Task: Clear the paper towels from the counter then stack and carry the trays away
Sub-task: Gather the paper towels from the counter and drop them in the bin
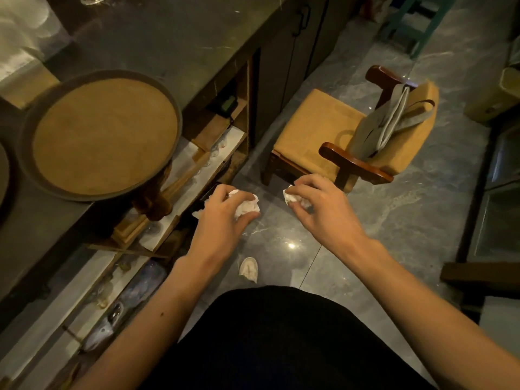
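Observation:
My left hand [222, 218] holds a crumpled white paper towel [247, 207] out over the floor, just off the counter's edge. My right hand [323, 209] grips a second crumpled paper towel [291, 197] a little to the right, in front of the chair. A round tray [26, 130] with a dark rim and tan cork-like inside sits on the dark counter [174, 43], overhanging its edge. The rim of another tray [4, 181] shows at the far left edge of the frame.
Open shelves [180, 175] under the counter hold glasses and wooden items. A wooden chair [318, 130] with a tan cushion and a grey bag [385, 128] stands on the grey floor ahead. My shoe [249, 269] shows below. A teal stool [416, 21] stands at the far top right.

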{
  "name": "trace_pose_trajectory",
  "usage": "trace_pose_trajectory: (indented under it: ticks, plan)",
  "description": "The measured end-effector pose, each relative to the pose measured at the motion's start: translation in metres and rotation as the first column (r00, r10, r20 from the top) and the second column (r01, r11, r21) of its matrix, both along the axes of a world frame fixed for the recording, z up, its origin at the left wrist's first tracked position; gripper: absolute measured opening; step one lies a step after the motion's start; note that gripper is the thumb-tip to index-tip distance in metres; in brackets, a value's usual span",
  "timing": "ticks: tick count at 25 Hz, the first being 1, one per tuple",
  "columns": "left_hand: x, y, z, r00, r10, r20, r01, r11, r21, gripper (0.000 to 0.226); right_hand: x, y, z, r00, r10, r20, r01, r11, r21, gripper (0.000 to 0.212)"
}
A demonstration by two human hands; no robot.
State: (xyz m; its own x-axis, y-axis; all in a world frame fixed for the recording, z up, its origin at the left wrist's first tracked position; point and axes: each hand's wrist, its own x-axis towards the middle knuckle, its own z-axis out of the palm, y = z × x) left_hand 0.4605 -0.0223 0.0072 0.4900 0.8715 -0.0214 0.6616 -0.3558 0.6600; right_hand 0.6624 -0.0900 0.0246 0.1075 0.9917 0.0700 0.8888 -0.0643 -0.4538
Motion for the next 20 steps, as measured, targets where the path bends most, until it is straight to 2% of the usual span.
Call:
trace_pose_trajectory:
  ticks: [6,9,11,15,20]
  plan:
    - [0.001,0.013,-0.010,0.988,0.156,-0.005,-0.156,0.988,-0.009,0.031,0.009,0.047,-0.016,0.985,0.170,-0.018,-0.171,0.984,-0.051,0.026]
    - [0.012,0.013,-0.019,0.965,0.255,-0.064,-0.257,0.966,-0.029,0.031,0.025,0.073,-0.032,0.950,0.309,-0.031,-0.311,0.949,-0.048,0.025]
    - [0.026,0.013,-0.025,0.939,0.329,-0.097,-0.335,0.941,-0.054,0.031,0.037,0.089,-0.045,0.911,0.408,-0.067,-0.411,0.910,-0.049,0.024]
    - [0.064,0.005,-0.041,0.855,0.515,-0.064,-0.519,0.851,-0.085,0.029,0.069,0.116,-0.072,0.831,0.540,-0.133,-0.553,0.829,-0.088,0.025]
    - [0.104,0.003,-0.076,0.790,0.607,-0.093,-0.612,0.790,-0.040,0.029,0.101,0.142,-0.108,0.777,0.589,-0.223,-0.616,0.784,-0.075,0.024]
